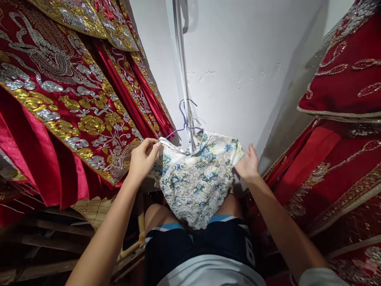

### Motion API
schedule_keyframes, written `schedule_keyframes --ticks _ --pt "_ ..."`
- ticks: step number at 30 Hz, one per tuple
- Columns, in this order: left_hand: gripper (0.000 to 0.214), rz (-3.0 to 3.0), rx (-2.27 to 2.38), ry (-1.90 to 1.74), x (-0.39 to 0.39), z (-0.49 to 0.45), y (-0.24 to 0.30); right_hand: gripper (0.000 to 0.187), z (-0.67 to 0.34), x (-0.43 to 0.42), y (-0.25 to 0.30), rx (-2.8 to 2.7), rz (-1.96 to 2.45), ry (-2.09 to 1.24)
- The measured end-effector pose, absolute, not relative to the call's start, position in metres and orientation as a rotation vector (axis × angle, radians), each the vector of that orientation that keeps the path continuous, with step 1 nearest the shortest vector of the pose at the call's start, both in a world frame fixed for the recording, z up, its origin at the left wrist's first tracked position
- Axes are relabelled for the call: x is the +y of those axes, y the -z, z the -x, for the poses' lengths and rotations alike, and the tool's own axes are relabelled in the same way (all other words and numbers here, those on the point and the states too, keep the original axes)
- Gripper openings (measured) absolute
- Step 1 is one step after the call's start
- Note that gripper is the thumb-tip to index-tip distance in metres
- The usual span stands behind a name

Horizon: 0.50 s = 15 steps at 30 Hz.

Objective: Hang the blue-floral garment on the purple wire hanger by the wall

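A short-sleeved floral top [198, 178], cream with blue and yellow print, hangs on a thin purple hanger [185, 119] in front of me. The hanger's hook is up beside a pale metal pole; part of its arms is hidden inside the cloth. My left hand [143, 159] pinches the garment at the left shoulder, near the neckline. At the opposite sleeve is my right hand [247, 163], palm turned up and thumb stretched away. Its other fingers are partly covered by the sleeve edge, which lies over them.
Red embroidered garments [89, 107] with gold and silver sequins hang on the left. More red beaded clothes [342, 159] hang close on the right. A metal pole [182, 59] stands against the white wall [238, 51]. Wooden slats [50, 230] lie low at left.
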<state>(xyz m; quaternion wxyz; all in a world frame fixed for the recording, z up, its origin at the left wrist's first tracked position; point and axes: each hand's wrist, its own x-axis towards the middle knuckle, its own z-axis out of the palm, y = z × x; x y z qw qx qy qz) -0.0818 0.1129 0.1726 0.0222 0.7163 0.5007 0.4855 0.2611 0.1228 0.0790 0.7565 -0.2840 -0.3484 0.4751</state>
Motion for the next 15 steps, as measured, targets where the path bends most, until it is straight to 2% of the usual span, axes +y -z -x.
schedule_keyframes --ticks 3,8,11,14,15 --pt "0.026 -2.225 1.436 -1.573 0.115 0.068 -0.183 0.032 -0.27 0.132 -0.098 -0.719 0.657 -0.928" --pt "0.025 -2.204 1.327 -1.664 0.135 0.052 -0.204 0.031 -0.262 0.133 -0.156 -0.915 0.576 -0.743" --pt "0.022 -2.107 1.399 -1.762 0.145 0.057 -0.199 0.042 -0.244 0.093 -0.18 -1.312 0.438 -0.898" --pt "0.005 -1.887 1.245 -1.966 0.144 0.061 -0.182 0.063 -0.228 0.041 -0.187 -2.005 0.161 -1.191" --pt "0.007 -1.769 1.171 -2.039 0.141 0.06 -0.176 0.064 -0.224 0.03 -0.186 -2.162 0.1 -1.239"
